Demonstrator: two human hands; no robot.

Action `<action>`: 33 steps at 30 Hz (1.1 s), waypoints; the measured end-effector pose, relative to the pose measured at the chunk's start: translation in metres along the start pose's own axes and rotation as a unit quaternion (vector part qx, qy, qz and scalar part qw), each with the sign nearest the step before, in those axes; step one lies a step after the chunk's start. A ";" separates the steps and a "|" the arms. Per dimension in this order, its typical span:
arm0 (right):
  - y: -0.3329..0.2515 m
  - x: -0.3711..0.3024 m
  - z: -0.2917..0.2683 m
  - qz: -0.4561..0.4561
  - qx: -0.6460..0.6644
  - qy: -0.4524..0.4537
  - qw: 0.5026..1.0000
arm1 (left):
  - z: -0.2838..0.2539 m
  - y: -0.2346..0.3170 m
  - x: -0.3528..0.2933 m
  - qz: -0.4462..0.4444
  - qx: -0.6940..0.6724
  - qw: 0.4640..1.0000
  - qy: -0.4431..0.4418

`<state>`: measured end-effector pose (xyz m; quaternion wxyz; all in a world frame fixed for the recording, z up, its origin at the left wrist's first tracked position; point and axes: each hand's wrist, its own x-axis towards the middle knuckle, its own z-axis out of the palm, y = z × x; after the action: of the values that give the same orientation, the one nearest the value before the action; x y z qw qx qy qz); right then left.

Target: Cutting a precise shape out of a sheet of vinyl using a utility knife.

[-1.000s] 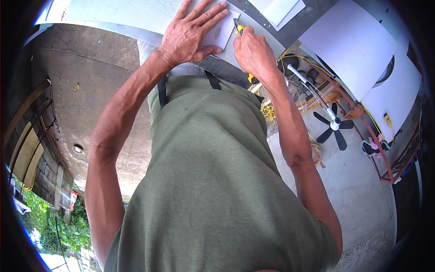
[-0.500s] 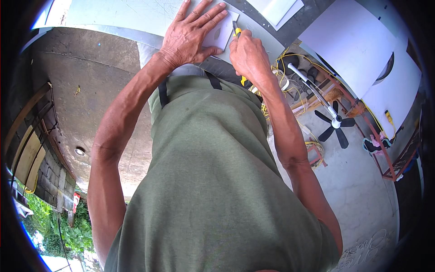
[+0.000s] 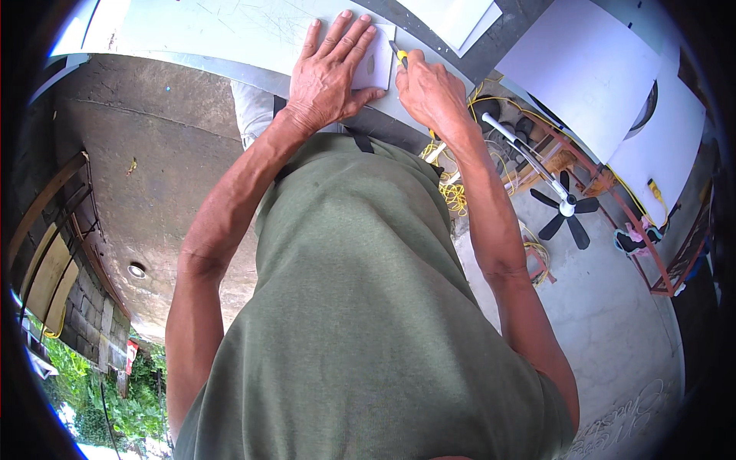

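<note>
Five fingers of the left hand (image 3: 326, 86) lay spread, partly over a white card (image 3: 379, 67) on the tabletop (image 3: 215, 32), in the head view; the right hand (image 3: 431, 88) gripped a yellow-and-black utility knife (image 3: 402, 56), its blade at the card's right edge.

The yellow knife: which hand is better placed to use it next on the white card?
Probably the right hand: it holds the yellow knife beside the white card, while the left hand lies spread, partly over the card.
</note>
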<state>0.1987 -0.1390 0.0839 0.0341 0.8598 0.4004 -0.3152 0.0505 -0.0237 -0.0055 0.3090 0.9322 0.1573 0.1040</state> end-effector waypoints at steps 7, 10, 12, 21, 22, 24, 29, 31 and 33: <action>0.031 0.022 -0.034 -0.136 -0.126 -0.046 0.982 | -0.002 0.009 -0.012 -0.021 0.002 1.000 -0.015; 0.028 0.021 -0.026 -0.142 -0.121 -0.049 0.981 | 0.000 0.003 -0.011 0.008 0.006 1.000 -0.026; 0.028 0.020 -0.022 -0.137 -0.110 -0.050 0.983 | 0.002 0.004 -0.015 0.009 0.044 0.998 -0.045; 0.027 0.012 -0.005 -0.110 -0.056 -0.029 0.992 | 0.000 0.015 -0.013 -0.015 0.051 0.997 -0.064; 0.026 0.012 -0.005 -0.111 -0.058 -0.026 0.992 | 0.001 0.015 -0.013 -0.016 0.052 0.996 -0.063; 0.025 0.011 -0.005 -0.113 -0.059 -0.024 0.992 | 0.002 0.017 -0.013 -0.031 0.062 0.995 -0.068; 0.023 0.005 -0.003 -0.090 -0.050 -0.028 0.994 | 0.003 0.022 -0.013 -0.047 0.061 0.995 -0.060; 0.025 0.005 -0.002 -0.093 -0.053 -0.029 0.994 | 0.003 0.024 -0.013 -0.046 0.057 0.996 -0.059; 0.025 0.005 -0.003 -0.096 -0.055 -0.030 0.993 | 0.002 0.024 -0.014 -0.042 0.048 0.997 -0.040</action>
<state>0.2203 -0.1518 0.0782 0.0630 0.8044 0.4964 -0.3203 0.0431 -0.0484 0.0063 0.2744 0.9418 0.1886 0.0458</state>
